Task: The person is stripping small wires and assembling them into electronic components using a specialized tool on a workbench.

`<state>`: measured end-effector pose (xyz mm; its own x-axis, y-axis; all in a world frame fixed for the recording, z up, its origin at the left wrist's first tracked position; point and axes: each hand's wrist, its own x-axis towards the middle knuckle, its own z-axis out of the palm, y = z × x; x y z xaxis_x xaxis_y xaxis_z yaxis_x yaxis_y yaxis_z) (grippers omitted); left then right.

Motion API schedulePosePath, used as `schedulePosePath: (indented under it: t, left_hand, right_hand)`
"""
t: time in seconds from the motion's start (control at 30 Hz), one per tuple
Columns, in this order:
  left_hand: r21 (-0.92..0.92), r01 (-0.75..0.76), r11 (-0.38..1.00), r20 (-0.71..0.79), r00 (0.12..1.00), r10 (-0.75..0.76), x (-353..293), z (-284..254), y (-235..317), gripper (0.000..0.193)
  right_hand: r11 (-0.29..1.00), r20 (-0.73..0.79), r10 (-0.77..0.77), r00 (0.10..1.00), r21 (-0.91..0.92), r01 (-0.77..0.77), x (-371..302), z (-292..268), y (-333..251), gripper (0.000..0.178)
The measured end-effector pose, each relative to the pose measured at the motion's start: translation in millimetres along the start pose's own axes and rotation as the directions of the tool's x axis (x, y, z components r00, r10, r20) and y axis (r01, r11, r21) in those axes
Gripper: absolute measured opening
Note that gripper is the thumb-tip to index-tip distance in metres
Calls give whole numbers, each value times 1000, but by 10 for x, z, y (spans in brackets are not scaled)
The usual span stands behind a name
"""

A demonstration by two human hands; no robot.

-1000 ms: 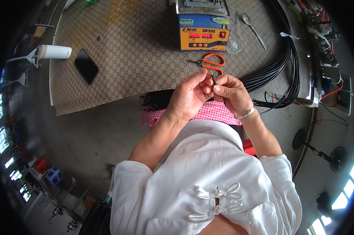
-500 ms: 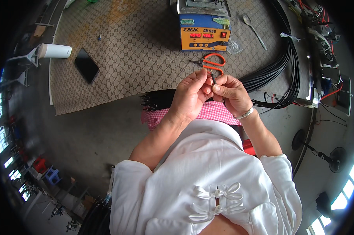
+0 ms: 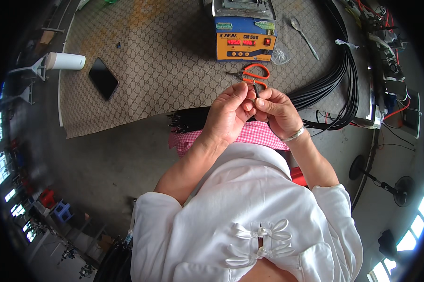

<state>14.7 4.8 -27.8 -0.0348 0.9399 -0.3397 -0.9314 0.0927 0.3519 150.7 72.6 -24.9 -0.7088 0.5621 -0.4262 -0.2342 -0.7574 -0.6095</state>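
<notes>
Above my lap, at the table's near edge, both my hands meet around the end of a black cable (image 3: 256,90). My right hand (image 3: 278,111) pinches the cable between thumb and fingers, its stripped tip pointing up and away from me. Thumb and fingers of my left hand (image 3: 227,113) are closed at the cable's left side, close to the bare wire end; the exact contact is partly hidden by the fingers. Just beyond my fingertips lie orange-handled scissors (image 3: 256,71). A thick bundle of black cables (image 3: 324,87) curves along the right and passes behind my hands.
A blue and yellow solder pot (image 3: 242,40) with red displays stands at the far middle. Beside it are a small clear plastic bag (image 3: 281,55) and a spoon (image 3: 306,38). A phone (image 3: 103,79) and a white cup (image 3: 66,61) lie at the left. Pink checked cloth (image 3: 249,136) covers my lap.
The cable's tip has turned slightly in my fingers and now points straighter away. My right thumb has shifted a little upward along the cable; my left hand stays nearly still.
</notes>
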Motion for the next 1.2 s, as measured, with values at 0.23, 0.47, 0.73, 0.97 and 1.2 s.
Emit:
schedulePosePath:
  t: [0.23,0.47,0.73,0.97,1.2]
  left_hand:
    - [-10,15,1000,37,999,-15,10,-4,17,20]
    - [-3,17,1000,19,1000,-17,1,1,15,21]
    - [5,18,1000,-4,1000,-18,3,1,3,21]
    - [26,54,998,-48,997,-52,-10,5,76,25]
    - [168,62,984,-60,997,-53,-34,37,191,23]
  right_hand:
    - [1000,10,10,1000,-20,-10,-2,26,-3,5]
    - [1000,21,18,1000,-15,-18,6,-6,21,5]
    - [1000,3,20,1000,-17,-20,2,-7,24,5]
    - [996,-6,-18,1000,-92,18,-28,-18,2,6]
    - [998,18,9,1000,-67,-8,-69,-6,-61,12]
